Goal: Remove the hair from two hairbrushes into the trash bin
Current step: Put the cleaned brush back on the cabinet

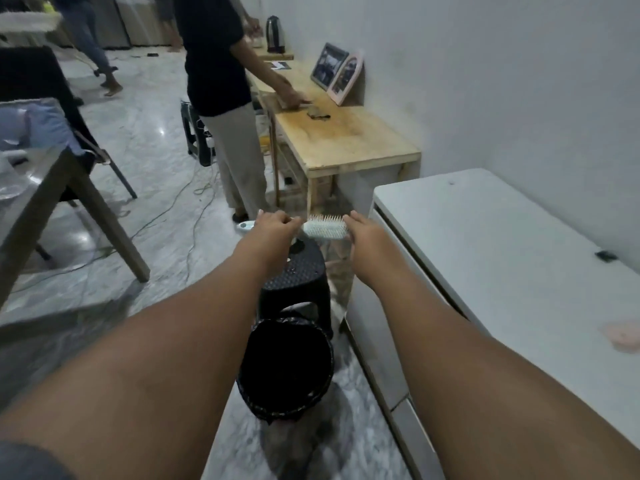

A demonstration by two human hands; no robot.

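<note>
Fingers [287, 220] of the left hand [273, 227] clamp the brush [325, 228] handle, bristles up; right hand [363, 230] fingers close on its head, probably steadying it for plucking ahead of the bin [287, 372].

A lived-in indoor room with a marble floor [145, 140], a plywood table [349, 140] holding a kettle [275, 34] and picture frames [341, 72].

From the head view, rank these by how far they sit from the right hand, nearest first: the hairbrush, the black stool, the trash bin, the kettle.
1. hairbrush: touching the right hand, on its left.
2. black stool: just below and left of the hand.
3. trash bin: on the floor, nearer the camera.
4. kettle: far back on the wooden table.
</note>
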